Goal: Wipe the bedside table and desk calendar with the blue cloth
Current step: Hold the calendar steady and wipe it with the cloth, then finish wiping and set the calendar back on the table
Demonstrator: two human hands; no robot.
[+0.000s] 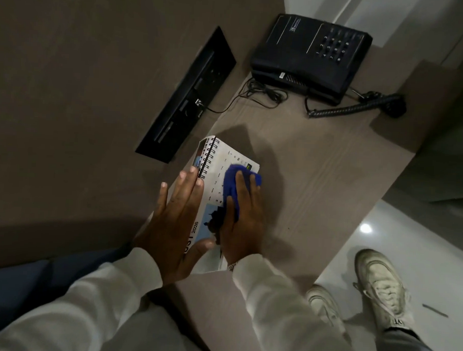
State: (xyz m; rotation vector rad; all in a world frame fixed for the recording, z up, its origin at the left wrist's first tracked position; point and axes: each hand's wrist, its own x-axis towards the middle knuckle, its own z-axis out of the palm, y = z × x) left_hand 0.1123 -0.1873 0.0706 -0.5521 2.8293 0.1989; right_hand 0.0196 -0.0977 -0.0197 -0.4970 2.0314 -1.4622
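Dim bedroom corner around a black telephone

The telephone (310, 56) is the landmark: its coiled cord (352, 110) trails beside it, a thin cable (236, 98) runs from it to a black recessed socket panel (186, 93) in the brown wall (84, 62); well below it, glossy pale floor (421, 236) mirrors a ceiling light (365, 228).

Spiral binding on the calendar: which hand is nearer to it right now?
Left. The left hand lies flat with fingertips touching the spiral binding; the right hand presses the blue cloth on the calendar page, to the binding's right.
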